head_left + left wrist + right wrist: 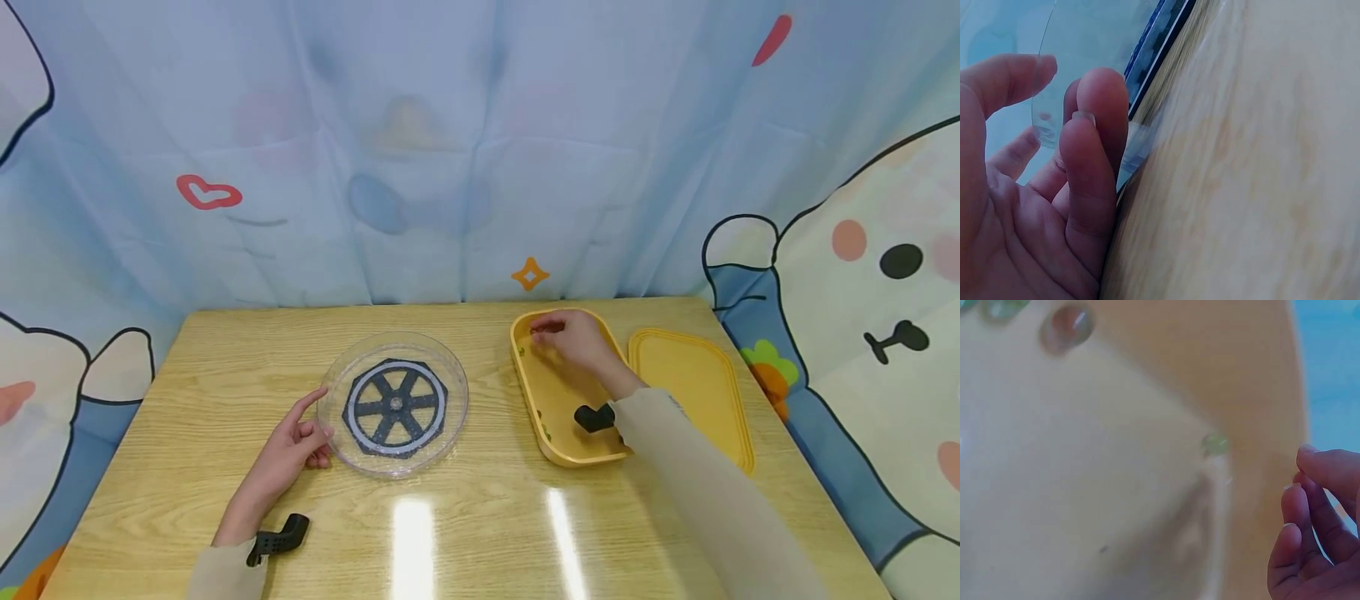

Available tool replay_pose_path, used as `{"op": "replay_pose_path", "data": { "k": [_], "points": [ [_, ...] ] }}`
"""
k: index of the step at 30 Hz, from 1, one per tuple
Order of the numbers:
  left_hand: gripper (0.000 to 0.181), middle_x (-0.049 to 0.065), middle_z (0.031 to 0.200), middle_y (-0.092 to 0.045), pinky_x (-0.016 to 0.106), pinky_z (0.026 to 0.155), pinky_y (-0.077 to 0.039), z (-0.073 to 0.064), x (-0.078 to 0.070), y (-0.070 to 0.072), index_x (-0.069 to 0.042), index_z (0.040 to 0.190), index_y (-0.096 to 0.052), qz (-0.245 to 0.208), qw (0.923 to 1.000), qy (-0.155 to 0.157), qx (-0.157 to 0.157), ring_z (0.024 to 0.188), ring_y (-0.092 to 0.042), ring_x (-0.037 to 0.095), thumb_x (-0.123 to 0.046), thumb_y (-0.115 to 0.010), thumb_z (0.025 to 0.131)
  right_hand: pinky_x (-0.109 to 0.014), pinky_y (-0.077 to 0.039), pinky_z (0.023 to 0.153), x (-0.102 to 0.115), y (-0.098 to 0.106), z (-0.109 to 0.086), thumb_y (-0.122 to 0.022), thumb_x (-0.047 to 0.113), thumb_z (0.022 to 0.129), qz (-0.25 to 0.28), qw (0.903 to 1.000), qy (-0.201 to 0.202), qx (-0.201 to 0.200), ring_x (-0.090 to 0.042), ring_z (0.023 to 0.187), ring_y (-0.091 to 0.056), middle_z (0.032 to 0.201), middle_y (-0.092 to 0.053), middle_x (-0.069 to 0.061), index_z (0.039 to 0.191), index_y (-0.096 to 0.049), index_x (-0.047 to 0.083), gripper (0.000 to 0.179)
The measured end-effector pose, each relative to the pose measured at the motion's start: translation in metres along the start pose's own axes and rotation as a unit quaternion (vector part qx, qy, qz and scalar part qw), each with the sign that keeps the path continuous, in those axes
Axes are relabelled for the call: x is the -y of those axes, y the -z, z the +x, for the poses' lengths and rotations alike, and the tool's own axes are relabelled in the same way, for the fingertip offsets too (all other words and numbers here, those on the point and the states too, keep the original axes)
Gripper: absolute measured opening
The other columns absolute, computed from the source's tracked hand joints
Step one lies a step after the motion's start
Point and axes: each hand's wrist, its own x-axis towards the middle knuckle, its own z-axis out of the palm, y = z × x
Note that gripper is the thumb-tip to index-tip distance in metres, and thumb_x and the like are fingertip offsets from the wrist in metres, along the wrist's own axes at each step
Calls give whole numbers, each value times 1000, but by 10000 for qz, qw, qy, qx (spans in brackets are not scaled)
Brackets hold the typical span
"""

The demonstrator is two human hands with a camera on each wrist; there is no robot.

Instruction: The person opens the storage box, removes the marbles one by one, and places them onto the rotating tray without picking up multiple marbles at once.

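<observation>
On the left of the table lies a clear round dish [458, 392] with a dark wheel-like piece [397, 405], spoked and ringed in pale grey, seen within its outline. My left hand [288, 446] touches the dish's near-left edge with index finger and thumb; its other fingers curl loosely. Over the far end of a yellow tub [562, 392], my right hand [573, 337] has thumb and fingertips close together. Whether something small sits between them is hidden. In the right wrist view, a green marble [1215, 444] and a reddish clear marble [1071, 326] lie in the tub.
A flat yellow lid [693, 387] lies right of the tub, partly under my right forearm. More green marbles [1004, 306] show at the top left of the right wrist view. Behind the wooden table [247, 358] hangs a patterned blue curtain [450, 150].
</observation>
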Motion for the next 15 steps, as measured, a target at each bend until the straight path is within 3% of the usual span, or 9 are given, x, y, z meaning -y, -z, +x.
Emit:
{"op": "replay_pose_path", "data": {
  "k": [7,15],
  "points": [
    [65,12,78,-60,30,60,-53,0,0,-1,-13,156,-26,62,10000,-2,-10,62,-62,17,-4,-57,100,-40,-52,79,42,-3,-15,-72,19,93,67,9993,363,90,-23,97,-64,107,-71,-5,113,-75,11,22],
    [65,12,77,-60,30,60,-54,0,-1,-1,-12,157,-26,52,10000,-11,-1,62,-62,18,-3,-57,100,-36,-54,78,77,-38,-25,-73,13,92,354,9923,1137,332,-18,91,-65,102,-72,-3,109,-76,7,18]
  ]
}}
